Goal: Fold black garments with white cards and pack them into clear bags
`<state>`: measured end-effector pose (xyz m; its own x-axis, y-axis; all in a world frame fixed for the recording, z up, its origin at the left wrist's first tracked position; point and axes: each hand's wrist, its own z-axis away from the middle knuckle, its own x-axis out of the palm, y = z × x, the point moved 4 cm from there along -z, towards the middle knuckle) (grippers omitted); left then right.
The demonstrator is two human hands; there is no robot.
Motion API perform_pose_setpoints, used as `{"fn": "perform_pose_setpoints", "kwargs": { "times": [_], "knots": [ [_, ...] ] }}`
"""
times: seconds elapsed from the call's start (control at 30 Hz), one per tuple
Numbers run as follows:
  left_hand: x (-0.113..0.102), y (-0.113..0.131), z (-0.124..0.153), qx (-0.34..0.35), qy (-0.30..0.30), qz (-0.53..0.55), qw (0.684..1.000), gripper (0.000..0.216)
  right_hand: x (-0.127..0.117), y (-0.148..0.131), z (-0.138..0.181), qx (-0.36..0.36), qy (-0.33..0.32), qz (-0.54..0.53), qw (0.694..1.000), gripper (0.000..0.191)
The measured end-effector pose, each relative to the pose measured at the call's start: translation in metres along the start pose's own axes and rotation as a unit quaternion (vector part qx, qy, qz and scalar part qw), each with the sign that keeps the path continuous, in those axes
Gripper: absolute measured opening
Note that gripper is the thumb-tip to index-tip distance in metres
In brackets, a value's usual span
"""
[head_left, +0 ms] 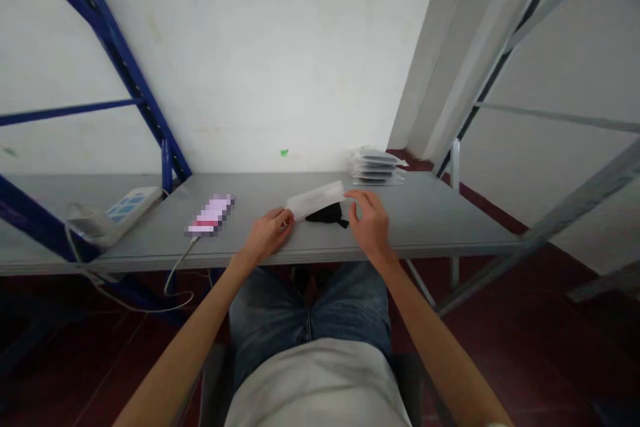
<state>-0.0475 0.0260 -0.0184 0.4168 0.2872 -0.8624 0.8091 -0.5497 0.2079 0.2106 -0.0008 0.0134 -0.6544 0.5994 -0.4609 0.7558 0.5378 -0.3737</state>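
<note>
A clear flat plastic pouch [316, 200] is held just above a grey shelf board [430, 220]. My left hand [267, 233] pinches its left end with fingers closed. My right hand [369, 221] pinches its right end between thumb and fingers. A small black item [327, 215], perhaps folded cloth, lies on the board right under the pouch between both hands.
A stack of packed pouches [376, 167] sits at the back right by the wall. A phone [210, 215] on a white cable lies to the left, with a white power strip [120, 208] farther left. Blue rack struts [125, 73] stand left, grey struts [495, 73] right.
</note>
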Motion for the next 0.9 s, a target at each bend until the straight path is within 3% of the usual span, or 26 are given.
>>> {"fn": "perform_pose_setpoints", "kwargs": {
  "times": [0.07, 0.17, 0.27, 0.43, 0.7, 0.9],
  "knots": [
    [-0.001, 0.007, 0.000, 0.009, 0.012, -0.022, 1.000, 0.015, 0.011, -0.018, 0.007, -0.048, 0.002, 0.009, 0.999, 0.033],
    [-0.003, 0.018, 0.000, 0.014, 0.021, -0.046, 0.999, 0.012, 0.038, -0.038, 0.018, -0.112, -0.080, 0.003, 0.990, 0.032],
    [-0.004, 0.027, 0.000, -0.003, 0.022, -0.073, 0.997, 0.012, 0.055, -0.044, 0.024, -0.098, -0.113, 0.024, 0.988, 0.030],
    [-0.005, 0.033, 0.001, -0.034, 0.057, -0.108, 0.992, 0.016, 0.054, -0.049, 0.022, -0.086, -0.119, 0.073, 0.987, 0.026],
    [-0.010, 0.039, 0.001, -0.024, 0.063, -0.139, 0.988, 0.019, 0.068, -0.055, -0.008, -0.097, -0.230, 0.142, 0.958, 0.032],
    [-0.013, 0.032, 0.003, -0.061, 0.125, -0.113, 0.984, 0.016, 0.086, -0.060, -0.029, -0.033, -0.295, 0.184, 0.937, 0.036]
  ]
}}
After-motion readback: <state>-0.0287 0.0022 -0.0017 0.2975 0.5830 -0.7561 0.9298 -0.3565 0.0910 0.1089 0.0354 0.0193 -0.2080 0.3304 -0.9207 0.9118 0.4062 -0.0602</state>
